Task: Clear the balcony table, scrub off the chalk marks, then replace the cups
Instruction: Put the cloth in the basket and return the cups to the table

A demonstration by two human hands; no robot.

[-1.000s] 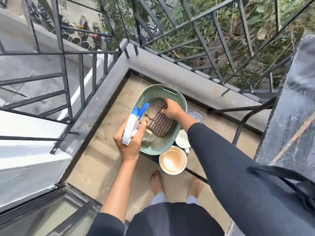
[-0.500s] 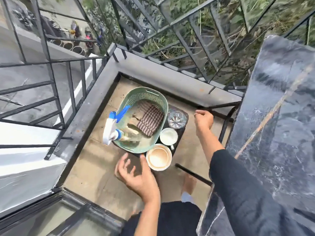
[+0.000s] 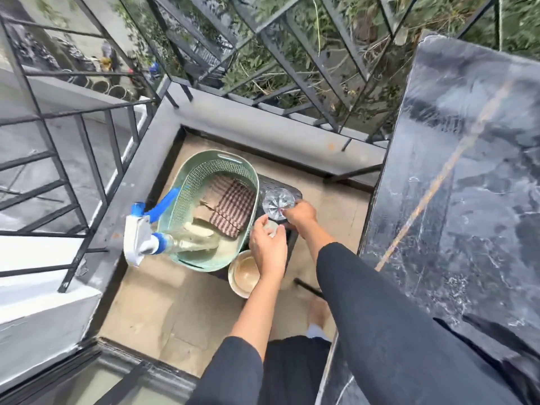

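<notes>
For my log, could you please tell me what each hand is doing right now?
Left hand: holds the white cup.
Right hand: holds the clear glass.

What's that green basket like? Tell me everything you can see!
The green basket is pale, oval plastic by its look, with lattice-holed walls and a slot handle at the far end. It stands upright on a small dark stool. Inside lie a brown checked cloth and a spray bottle whose blue-and-white head pokes over the rim. Just beside it the left hand holds a white cup and the right hand pinches a clear glass; neither plainly touches it.
</notes>
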